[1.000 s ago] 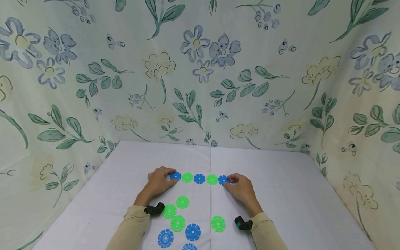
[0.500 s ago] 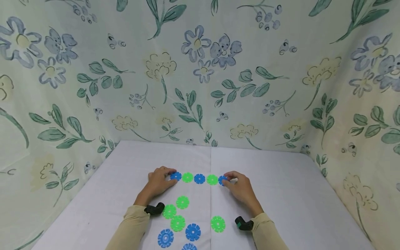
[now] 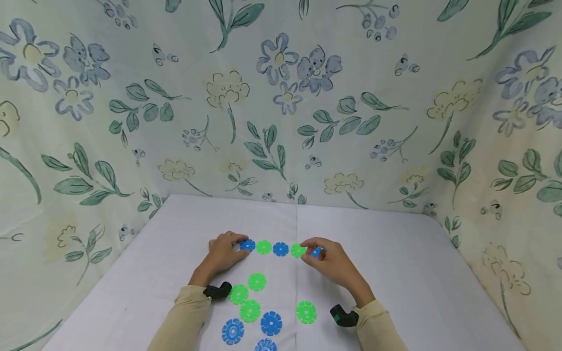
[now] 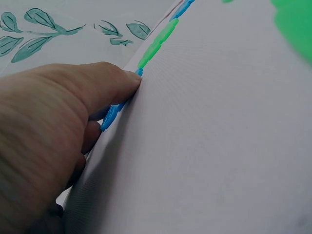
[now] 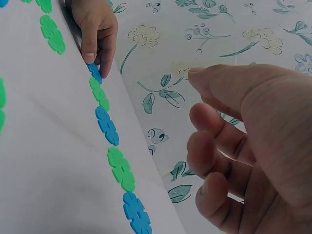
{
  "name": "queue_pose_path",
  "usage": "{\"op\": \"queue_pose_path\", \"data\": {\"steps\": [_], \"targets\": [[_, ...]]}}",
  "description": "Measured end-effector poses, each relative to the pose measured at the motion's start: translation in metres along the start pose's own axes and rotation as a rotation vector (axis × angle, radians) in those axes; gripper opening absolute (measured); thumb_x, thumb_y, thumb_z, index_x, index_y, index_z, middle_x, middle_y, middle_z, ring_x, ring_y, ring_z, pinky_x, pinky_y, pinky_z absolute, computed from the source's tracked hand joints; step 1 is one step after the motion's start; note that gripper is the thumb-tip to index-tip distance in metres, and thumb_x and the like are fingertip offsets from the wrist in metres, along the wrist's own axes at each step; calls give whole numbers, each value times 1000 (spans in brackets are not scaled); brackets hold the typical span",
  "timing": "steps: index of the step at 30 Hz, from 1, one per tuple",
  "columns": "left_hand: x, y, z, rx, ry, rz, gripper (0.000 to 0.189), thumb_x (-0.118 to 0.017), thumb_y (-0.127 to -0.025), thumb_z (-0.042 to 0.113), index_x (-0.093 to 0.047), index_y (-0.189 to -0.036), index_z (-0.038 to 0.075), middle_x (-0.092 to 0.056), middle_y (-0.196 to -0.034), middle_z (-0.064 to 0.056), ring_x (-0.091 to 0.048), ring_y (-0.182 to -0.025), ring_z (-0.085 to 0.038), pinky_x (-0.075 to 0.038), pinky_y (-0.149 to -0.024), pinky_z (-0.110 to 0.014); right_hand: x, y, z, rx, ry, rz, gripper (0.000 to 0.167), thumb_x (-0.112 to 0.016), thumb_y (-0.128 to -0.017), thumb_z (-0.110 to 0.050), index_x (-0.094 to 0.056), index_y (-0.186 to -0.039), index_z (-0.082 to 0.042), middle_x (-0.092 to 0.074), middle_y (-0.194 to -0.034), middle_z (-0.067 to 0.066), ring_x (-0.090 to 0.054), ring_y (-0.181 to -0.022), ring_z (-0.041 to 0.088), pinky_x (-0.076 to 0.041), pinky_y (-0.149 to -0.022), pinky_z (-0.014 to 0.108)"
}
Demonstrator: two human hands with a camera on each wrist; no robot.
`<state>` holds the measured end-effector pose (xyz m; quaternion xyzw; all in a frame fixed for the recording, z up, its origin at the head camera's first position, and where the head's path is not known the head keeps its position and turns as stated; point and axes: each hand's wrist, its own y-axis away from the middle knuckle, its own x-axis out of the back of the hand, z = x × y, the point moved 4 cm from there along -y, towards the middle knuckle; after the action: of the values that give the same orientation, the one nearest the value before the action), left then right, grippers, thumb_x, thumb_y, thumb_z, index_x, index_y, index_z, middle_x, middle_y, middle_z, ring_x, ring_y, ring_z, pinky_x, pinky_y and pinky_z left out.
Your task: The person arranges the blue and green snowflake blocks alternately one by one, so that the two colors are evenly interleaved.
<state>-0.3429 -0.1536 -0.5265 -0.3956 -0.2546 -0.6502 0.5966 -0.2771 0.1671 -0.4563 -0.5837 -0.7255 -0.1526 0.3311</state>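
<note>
A row of notched plastic discs in alternating blue and green lies across the white table. My left hand point(image 3: 223, 252) pinches the blue disc point(image 3: 248, 245) at the left end between thumb and fingers; in the left wrist view the thumb point(image 4: 127, 82) covers part of that disc point(image 4: 110, 117). A green disc point(image 3: 264, 247), a blue disc point(image 3: 281, 249) and a green disc point(image 3: 296, 250) follow. At the right end another blue disc point(image 3: 316, 252) is partly hidden behind my right hand point(image 3: 332, 261). That hand hovers over the row, fingers loosely bent and apart, with nothing between them.
Closer to me lie loose green discs point(image 3: 250, 311), with one green disc point(image 3: 306, 312) set apart on the right. Blue discs point(image 3: 271, 323) lie near the front edge of view. Flower-patterned cloth point(image 3: 281, 122) hangs behind the table point(image 3: 386, 273).
My right hand has let go of the right-end blue disc and risen slightly leftward over the row. My left hand stays on the left-end disc.
</note>
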Motion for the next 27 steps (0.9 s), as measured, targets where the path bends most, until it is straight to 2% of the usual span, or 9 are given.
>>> {"op": "queue_pose_path", "data": {"steps": [9, 17, 27], "targets": [[0, 1, 0, 5, 3, -1, 43, -75, -87, 43, -68, -128, 29, -65, -124, 0, -55, -118, -23, -27, -96, -48, -1, 9, -2, 44, 49, -102, 30, -73, -92, -35, -70, -119, -20, -64, -93, -13, -51, -59, 8, -45, -52, 25], [-1, 1, -3, -1, -6, -2, 42, -75, -87, 43, -69, -127, 29, -65, -122, 0, -56, -117, -24, -27, -96, -49, -8, 23, 7, 106, 46, -223, 36, -72, -91, -42, -70, -118, -18, -65, -90, -14, -49, -56, 4, -44, -52, 23], [0, 1, 1, -2, -4, -1, 42, -75, -87, 44, -68, -127, 31, -65, -122, 1, -55, -115, -23, -28, -95, -49, -9, 35, 13, 72, 10, -279, 35, -74, -90, -38, -71, -118, -18, -65, -90, -11, -51, -60, 5, -45, -55, 23]]}}
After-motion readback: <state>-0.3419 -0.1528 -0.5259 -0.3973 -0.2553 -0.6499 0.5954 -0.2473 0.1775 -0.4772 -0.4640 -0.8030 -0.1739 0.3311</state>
